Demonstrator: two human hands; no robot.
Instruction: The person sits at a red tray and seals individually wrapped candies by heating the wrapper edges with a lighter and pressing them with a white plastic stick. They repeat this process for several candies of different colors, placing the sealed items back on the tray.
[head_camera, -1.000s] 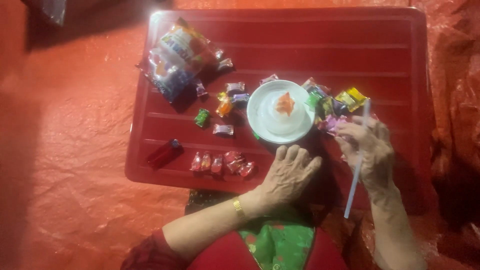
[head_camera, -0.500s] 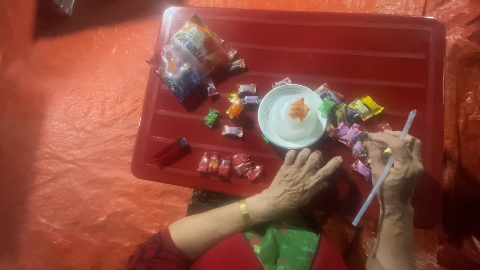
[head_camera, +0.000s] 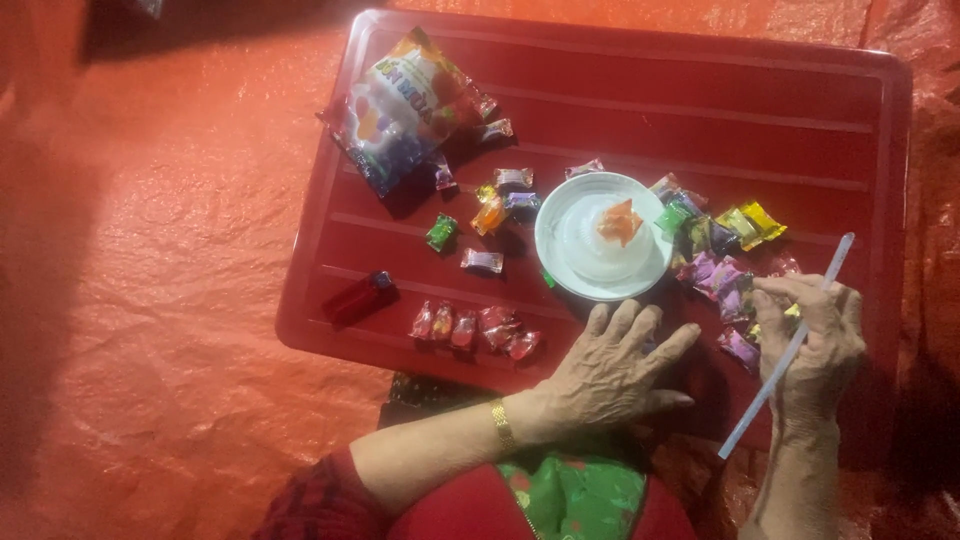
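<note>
1. On the red tray (head_camera: 760, 110), near its front edge, the left hand (head_camera: 610, 375) lies flat with fingers spread, palm down, holding nothing; its fingertips point toward the white dish (head_camera: 560, 262).
2. At the tray's right side, the right hand (head_camera: 815, 350) pinches a thin white stick (head_camera: 790, 350) between thumb and fingers. The stick runs slantwise, upper end toward the tray's right rim, lower end down past the wrist.
3. The stick looks light, stiff and slender, probably plastic or paper. It is smooth enough to twist in the fingers, so the hold near its middle seems the steadiest place.
4. Just beside the right fingertips lie purple wrapped candies (head_camera: 715, 280); yellow and green ones lie above them, touching the dish's right rim.
5. The dish holds an orange piece (head_camera: 620, 222) on a pale mound.
6. Farther left sit a row of red wrapped sweets (head_camera: 470, 328), a small dark red lighter-shaped object (head_camera: 357, 298), scattered single candies, and an open colourful candy bag (head_camera: 400, 110) at the upper left.
7. The wrapped candies look light, crinkly and slippery; a twisted wrapper end would give the best grip.
</note>
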